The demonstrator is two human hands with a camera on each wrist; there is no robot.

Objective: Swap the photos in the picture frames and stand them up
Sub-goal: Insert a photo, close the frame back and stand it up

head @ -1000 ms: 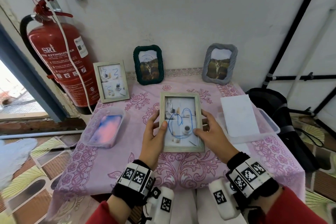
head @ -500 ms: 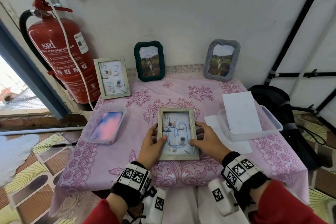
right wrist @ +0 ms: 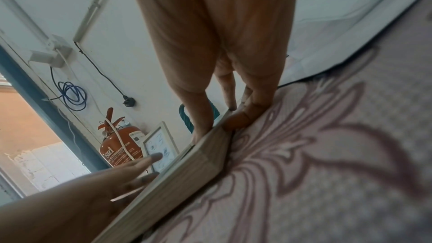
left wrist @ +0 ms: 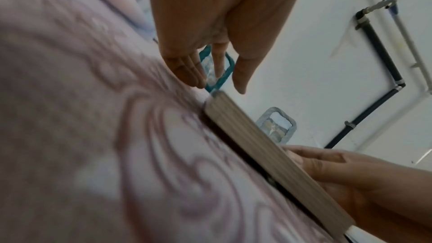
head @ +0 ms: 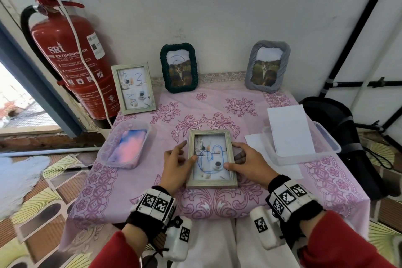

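A light wooden picture frame (head: 212, 183) with a blue-scribbled photo lies face up on the pink tablecloth (head: 217, 106), near the front edge. My right hand (head: 236, 154) pinches its right side, thumb on the glass and fingers against the edge (right wrist: 236, 123). My left hand (head: 186, 153) is at the left side with straight fingers spread away from the frame and only the thumb resting on the glass. Three frames stand at the back: a second wooden one (head: 133, 88), a dark green one (head: 178, 68) and a grey one (head: 267, 66).
A clear tub (head: 125, 143) with a pink and blue sheet sits at the left. A second tub (head: 326, 143) at the right holds a white sheet (head: 289, 130). A red fire extinguisher (head: 71, 61) stands by the wall; a black seat (head: 337, 126) is beside the table.
The wooden frame came down from a raised, tilted hold onto the tablecloth, nearer to me. My left hand's fingers have let go of its edge and spread out.
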